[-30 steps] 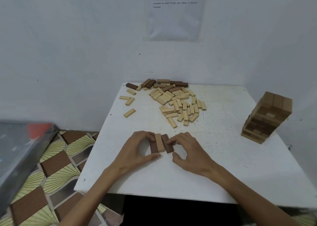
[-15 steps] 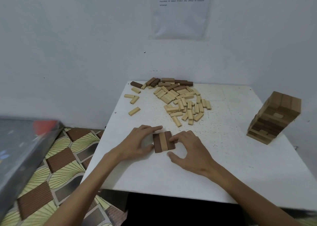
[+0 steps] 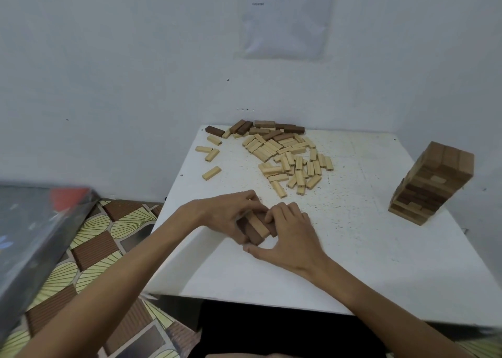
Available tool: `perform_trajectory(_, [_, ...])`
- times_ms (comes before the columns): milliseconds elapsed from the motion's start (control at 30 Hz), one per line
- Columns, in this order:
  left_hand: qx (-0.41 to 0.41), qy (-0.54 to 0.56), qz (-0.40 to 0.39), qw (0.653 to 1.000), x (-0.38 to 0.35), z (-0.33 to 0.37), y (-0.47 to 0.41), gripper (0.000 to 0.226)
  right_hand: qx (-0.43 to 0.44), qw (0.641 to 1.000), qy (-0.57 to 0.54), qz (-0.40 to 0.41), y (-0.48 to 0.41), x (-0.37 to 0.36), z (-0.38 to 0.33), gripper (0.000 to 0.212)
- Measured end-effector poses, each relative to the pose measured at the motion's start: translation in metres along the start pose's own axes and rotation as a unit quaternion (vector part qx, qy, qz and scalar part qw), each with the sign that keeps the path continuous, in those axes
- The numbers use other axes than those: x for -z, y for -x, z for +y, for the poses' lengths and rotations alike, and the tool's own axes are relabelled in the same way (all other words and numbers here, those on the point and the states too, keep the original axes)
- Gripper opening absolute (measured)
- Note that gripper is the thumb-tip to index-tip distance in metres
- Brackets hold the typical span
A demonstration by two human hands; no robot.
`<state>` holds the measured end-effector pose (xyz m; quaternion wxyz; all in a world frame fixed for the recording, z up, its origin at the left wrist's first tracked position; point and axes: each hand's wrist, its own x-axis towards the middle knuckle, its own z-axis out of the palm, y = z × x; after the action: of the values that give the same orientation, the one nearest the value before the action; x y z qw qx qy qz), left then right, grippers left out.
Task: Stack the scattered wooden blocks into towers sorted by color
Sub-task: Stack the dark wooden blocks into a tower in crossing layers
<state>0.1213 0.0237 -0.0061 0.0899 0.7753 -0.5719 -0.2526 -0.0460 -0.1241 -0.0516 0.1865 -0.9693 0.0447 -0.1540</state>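
Watching the speckled white desk (image 3: 361, 251) against a white wall (image 3: 130, 80), I'm seeing left hand (image 3: 226, 215) and right hand (image 3: 292, 239) grips clasping three blocks (image 3: 258, 228).

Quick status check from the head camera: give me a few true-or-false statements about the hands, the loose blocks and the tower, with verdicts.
1. The left hand and right hand both grip the block bundle. True.
2. The tower stands on the left side of the table. False: it stands near the right edge.
3. The loose pile is mostly pale blocks, with dark blocks along its far side. True.
4. The block bundle is all pale wood. False: a lighter block lies between darker brown ones.
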Motion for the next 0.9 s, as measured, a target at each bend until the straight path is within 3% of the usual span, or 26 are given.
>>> perform_trajectory(133, [0.030, -0.004, 0.043, 0.999, -0.003, -0.001, 0.006, 0.070, 0.014, 0.998, -0.050, -0.032, -0.003, 0.005, 0.002, 0.067])
perform_trajectory(333, [0.056, 0.035, 0.073, 0.995, -0.012, -0.008, 0.026, 0.078, 0.021, 0.984, -0.139, -0.113, -0.010, 0.025, 0.012, 0.075])
perform_trajectory(567, [0.089, 0.031, 0.112, 0.989, -0.023, -0.009, 0.043, 0.080, 0.033, 0.986, -0.104, -0.126, -0.014, 0.025, 0.022, 0.078])
perform_trajectory(700, [0.099, 0.055, 0.131, 0.985, -0.026, -0.003, 0.043, 0.074, 0.026, 0.984, -0.106, -0.142, -0.013, 0.024, 0.022, 0.064])
perform_trajectory(900, [0.126, 0.096, 0.151, 0.976, -0.029, 0.002, 0.038, 0.067, 0.038, 0.974, -0.125, -0.185, -0.023, 0.023, 0.021, 0.061])
